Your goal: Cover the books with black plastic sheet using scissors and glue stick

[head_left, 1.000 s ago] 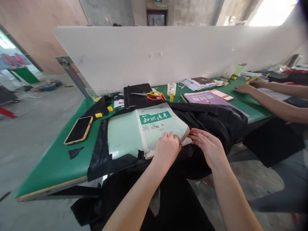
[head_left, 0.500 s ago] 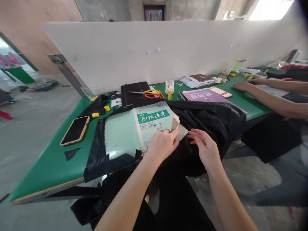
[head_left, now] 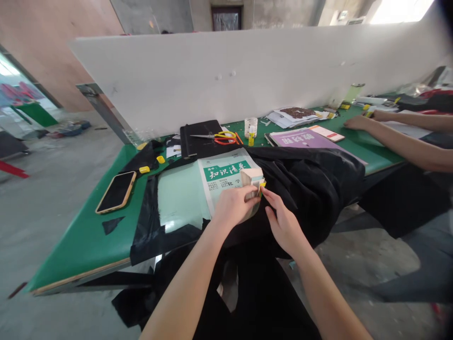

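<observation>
A flat white partition board (head_left: 247,75) stands upright along the far edge of the table (head_left: 85,236), which has a smooth green top and a pale wooden edge. The floor around it is bare grey concrete. A glossy black sheet (head_left: 314,184) lies crumpled across the table and hangs over its near edge. On this sheet lies the book (head_left: 222,177), a thick softcover with a pale cover and a green title band. Its near right corner is bent upward, exposing the cream page block. Your left hand (head_left: 234,207) is curled over that corner, fingers pressed against the pages. Your right hand (head_left: 283,225) meets it from the right, thumb and forefinger pinching at the corner. A co-worker's arm (head_left: 399,144) rests on the table to the right, well apart. Beyond the book lie a purple book (head_left: 304,140) and scissors (head_left: 222,137) with yellow and orange handles. A dark-screened phone (head_left: 116,191) lies to the left.
</observation>
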The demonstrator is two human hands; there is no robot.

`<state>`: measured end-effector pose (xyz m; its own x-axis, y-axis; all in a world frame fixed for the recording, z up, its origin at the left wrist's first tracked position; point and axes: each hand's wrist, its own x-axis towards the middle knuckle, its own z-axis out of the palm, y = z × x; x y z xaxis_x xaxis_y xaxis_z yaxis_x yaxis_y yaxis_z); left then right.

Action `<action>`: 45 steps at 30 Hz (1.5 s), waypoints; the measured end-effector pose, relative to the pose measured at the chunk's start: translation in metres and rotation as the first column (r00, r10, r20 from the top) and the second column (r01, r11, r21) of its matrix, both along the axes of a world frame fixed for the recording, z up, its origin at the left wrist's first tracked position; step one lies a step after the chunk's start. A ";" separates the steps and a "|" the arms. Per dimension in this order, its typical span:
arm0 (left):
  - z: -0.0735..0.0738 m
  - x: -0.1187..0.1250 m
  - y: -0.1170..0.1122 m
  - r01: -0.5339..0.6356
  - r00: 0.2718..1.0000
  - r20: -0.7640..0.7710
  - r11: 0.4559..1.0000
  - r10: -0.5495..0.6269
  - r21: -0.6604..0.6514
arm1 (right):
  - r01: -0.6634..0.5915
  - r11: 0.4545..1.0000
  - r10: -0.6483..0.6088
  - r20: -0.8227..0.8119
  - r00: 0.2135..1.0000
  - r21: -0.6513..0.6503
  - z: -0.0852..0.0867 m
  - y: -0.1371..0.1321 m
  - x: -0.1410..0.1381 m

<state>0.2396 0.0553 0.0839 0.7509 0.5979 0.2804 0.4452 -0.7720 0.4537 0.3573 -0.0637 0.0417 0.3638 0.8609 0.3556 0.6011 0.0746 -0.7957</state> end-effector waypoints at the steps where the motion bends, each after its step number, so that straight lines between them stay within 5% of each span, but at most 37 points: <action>1: 0.000 0.000 0.000 -0.022 1.000 0.000 1.000 0.022 -0.013 | 0.008 1.000 -0.008 0.051 0.999 -0.001 0.000 -0.001 -0.001; 8: -0.002 -0.001 0.000 -0.081 0.996 0.036 0.996 0.083 -0.042 | 0.230 0.971 -0.240 0.218 0.946 0.073 0.010 -0.015 0.000; 11: -0.004 -0.002 0.000 -0.090 0.995 0.042 0.995 0.091 -0.032 | 0.297 0.953 -0.303 0.154 0.940 0.063 0.011 -0.016 -0.001; 15: -0.006 -0.002 -0.003 -0.073 0.994 0.075 0.997 0.076 -0.041 | 0.086 0.994 -0.077 -0.136 0.988 0.061 0.003 -0.006 -0.004; 19: -0.007 -0.001 -0.007 -0.074 0.992 0.101 0.997 0.077 -0.033 | -0.067 0.984 0.118 -0.315 0.942 0.168 -0.004 0.003 -0.007; 31: -0.014 0.001 -0.004 -0.096 0.983 0.153 0.995 0.097 -0.017 | -0.038 0.999 0.039 -0.049 0.998 0.020 -0.011 -0.003 -0.004; 36: -0.014 0.003 -0.004 -0.150 0.975 0.160 0.988 0.153 -0.035 | 0.045 0.999 -0.047 0.057 0.997 0.028 -0.010 -0.009 -0.002; 40: -0.014 0.002 -0.002 -0.215 0.961 0.160 0.973 0.227 -0.085 | 0.319 0.941 -0.309 -0.102 0.946 0.115 -0.010 -0.008 0.003; 45: -0.015 -0.002 -0.002 -0.236 0.950 0.168 0.959 0.262 -0.158 | 0.395 0.918 -0.397 -0.108 0.911 -0.042 -0.005 0.003 0.018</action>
